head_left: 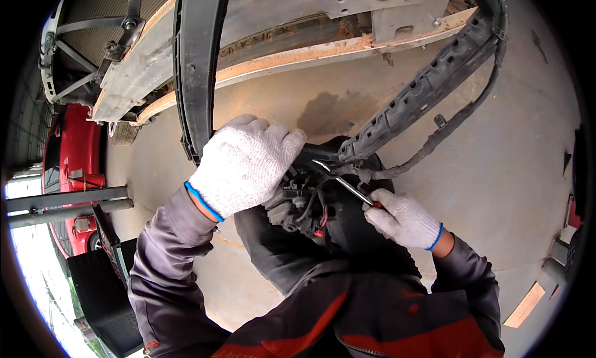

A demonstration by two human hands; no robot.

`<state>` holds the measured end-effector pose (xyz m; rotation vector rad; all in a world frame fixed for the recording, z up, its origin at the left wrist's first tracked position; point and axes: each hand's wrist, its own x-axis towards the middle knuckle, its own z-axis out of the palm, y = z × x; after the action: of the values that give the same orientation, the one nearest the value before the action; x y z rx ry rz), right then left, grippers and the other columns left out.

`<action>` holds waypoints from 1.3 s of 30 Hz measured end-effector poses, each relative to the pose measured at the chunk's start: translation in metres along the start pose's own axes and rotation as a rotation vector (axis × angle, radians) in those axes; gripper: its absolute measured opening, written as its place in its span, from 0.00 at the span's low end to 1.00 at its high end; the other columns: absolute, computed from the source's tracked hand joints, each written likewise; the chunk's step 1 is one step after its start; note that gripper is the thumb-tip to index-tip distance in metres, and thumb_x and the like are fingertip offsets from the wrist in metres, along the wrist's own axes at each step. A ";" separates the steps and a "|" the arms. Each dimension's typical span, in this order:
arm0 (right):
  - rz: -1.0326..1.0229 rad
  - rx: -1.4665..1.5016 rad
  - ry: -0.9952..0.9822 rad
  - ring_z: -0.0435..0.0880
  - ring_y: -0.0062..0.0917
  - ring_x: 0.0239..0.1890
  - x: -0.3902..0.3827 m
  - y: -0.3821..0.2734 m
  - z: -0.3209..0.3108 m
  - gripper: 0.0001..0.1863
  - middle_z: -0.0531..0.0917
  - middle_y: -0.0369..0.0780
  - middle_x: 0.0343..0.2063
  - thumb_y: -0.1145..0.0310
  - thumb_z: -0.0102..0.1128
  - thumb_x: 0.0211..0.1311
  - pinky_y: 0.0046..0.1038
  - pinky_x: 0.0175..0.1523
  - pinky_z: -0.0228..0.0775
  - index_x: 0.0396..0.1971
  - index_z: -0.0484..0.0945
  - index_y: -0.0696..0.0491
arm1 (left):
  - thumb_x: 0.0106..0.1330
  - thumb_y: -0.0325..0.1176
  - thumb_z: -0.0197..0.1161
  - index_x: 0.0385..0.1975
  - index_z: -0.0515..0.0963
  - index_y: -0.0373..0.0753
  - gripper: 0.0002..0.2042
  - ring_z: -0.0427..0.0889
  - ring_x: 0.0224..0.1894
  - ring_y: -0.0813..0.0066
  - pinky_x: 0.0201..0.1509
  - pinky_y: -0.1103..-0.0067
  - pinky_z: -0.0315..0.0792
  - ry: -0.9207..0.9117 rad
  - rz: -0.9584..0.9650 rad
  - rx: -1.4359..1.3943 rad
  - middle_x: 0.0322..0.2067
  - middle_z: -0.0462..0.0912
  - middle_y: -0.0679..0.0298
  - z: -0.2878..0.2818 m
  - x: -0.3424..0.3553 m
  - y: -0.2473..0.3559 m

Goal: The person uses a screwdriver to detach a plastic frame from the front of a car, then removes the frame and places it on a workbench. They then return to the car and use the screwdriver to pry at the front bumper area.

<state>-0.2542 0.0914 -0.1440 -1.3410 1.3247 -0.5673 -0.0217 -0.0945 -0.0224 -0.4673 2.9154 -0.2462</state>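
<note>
My left hand [245, 162], in a white knit glove with a blue cuff, is closed over the lower corner of a black plastic frame [197, 66]. Its fingers curl over the frame's edge, so the fingertips are hidden. In my right hand [406, 220], gloved the same way, is a screwdriver-like pry tool [354, 190] with a metal shaft and an orange-red handle. The tool's bright, bent tip lies against the frame's bottom joint, close to the left fingers. A wiring harness [428, 148] runs along the frame's right arm. Below the joint hangs a bundle of black connectors [298, 206] with a red piece.
Beyond the frame is a vehicle's front end with a metal crossbeam [298, 61]. At the left stand a red car [77, 172], a grey lift arm [68, 199] and a black cart [105, 296]. A wooden block [524, 305] lies on the floor at the lower right.
</note>
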 end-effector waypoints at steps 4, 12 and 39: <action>0.002 -0.065 0.016 0.82 0.54 0.34 0.012 -0.008 -0.006 0.15 0.80 0.54 0.26 0.59 0.58 0.71 0.48 0.37 0.71 0.37 0.74 0.57 | 0.49 0.32 0.68 0.44 0.78 0.40 0.20 0.83 0.36 0.59 0.43 0.67 0.78 -0.015 0.015 -0.052 0.32 0.79 0.61 0.005 0.005 -0.011; -0.085 -0.481 0.103 0.82 0.50 0.25 0.025 -0.008 -0.015 0.18 0.80 0.51 0.21 0.55 0.56 0.72 0.45 0.30 0.74 0.33 0.78 0.56 | 0.52 0.31 0.66 0.43 0.79 0.39 0.16 0.84 0.35 0.58 0.37 0.66 0.78 0.040 0.034 -0.036 0.33 0.81 0.60 0.014 0.001 -0.010; -0.113 -0.396 0.193 0.80 0.55 0.25 0.004 -0.002 -0.008 0.17 0.78 0.53 0.19 0.55 0.57 0.73 0.49 0.28 0.71 0.30 0.75 0.54 | 0.52 0.35 0.70 0.44 0.79 0.41 0.18 0.84 0.38 0.61 0.42 0.68 0.78 -0.007 -0.183 0.239 0.32 0.81 0.62 0.007 -0.009 0.011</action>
<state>-0.2598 0.0846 -0.1413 -1.7261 1.5836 -0.5383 -0.0148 -0.0820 -0.0297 -0.6920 2.7877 -0.6084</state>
